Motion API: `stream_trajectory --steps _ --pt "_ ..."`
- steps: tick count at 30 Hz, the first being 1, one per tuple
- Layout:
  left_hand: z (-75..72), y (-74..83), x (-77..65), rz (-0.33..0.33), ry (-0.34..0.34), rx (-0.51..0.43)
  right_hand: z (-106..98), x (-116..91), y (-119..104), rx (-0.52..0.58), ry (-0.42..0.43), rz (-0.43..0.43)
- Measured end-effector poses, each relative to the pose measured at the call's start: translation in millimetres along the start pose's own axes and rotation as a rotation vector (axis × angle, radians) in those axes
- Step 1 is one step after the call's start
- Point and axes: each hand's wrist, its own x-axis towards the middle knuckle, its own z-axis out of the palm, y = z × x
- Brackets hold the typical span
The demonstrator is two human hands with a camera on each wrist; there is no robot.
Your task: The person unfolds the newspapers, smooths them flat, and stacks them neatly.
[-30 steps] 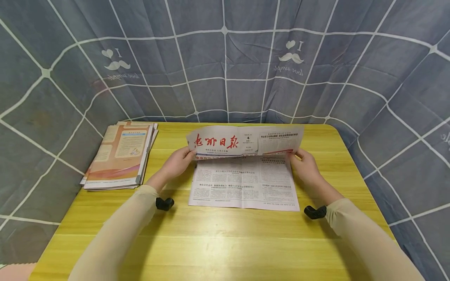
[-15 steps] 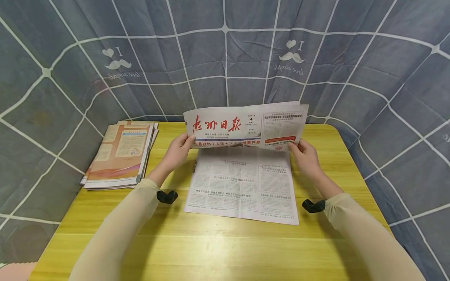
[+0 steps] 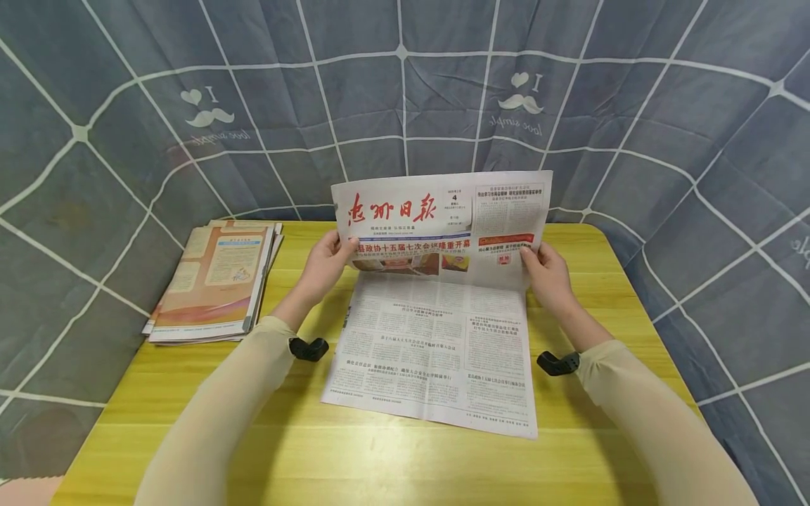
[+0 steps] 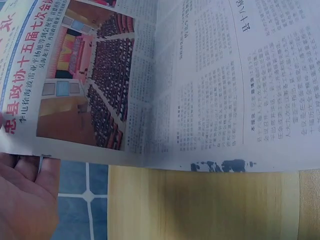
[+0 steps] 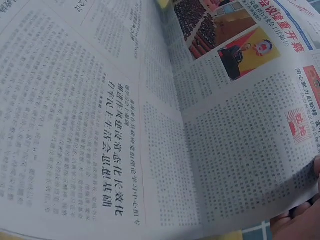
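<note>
greyish-white newsprint has been spread wider: since half a second ago, the upper half of the newspaper [image 3: 430, 337] has been tilted further up, so that the headline and colour photographs [image 4: 90, 80] below the red masthead [image 3: 392, 209] are better exposed, and its lower edge has been brought closer to the near edge of the tabletop [image 3: 380, 464]. the sheet thus seems largely unfolded, with a soft bend left across its middle. its side margins are pinched in the grip of the left hand [image 3: 324, 268] and of the right hand [image 3: 549, 277]. the newspaper is held slanting over the tabletop's centre. by the far left corner, on yellow wood grain, a stack of orange-covered papers [image 3: 202, 281] is laid; beyond the far edge, a rippled grey-blue curtain [image 3: 443, 98] is hung.
</note>
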Motion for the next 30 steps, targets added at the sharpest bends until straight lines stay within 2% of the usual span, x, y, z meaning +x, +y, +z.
stream_trajectory --steps 5,9,12,19,23,30 --pt "2.2 -11.7 6.6 -0.021 -0.068 -0.006 1 3 -1 0.037 0.015 0.053" --pt "4.0 -25.4 9.7 -0.052 -0.121 0.077 2 6 -2 0.072 0.032 0.066" --pt "6.4 -32.6 9.7 -0.049 -0.137 0.12 3 8 -3 0.087 0.036 0.065" --pt "11.2 -35.1 8.4 -0.021 -0.107 0.144 1 11 -2 0.065 0.058 0.087" --pt "14.1 -33.3 8.4 -0.024 -0.096 0.117 -1 14 1 0.049 0.064 0.103" --pt "25.5 -35.9 10.9 -0.108 -0.028 0.007 -3 17 3 0.044 0.022 0.117"
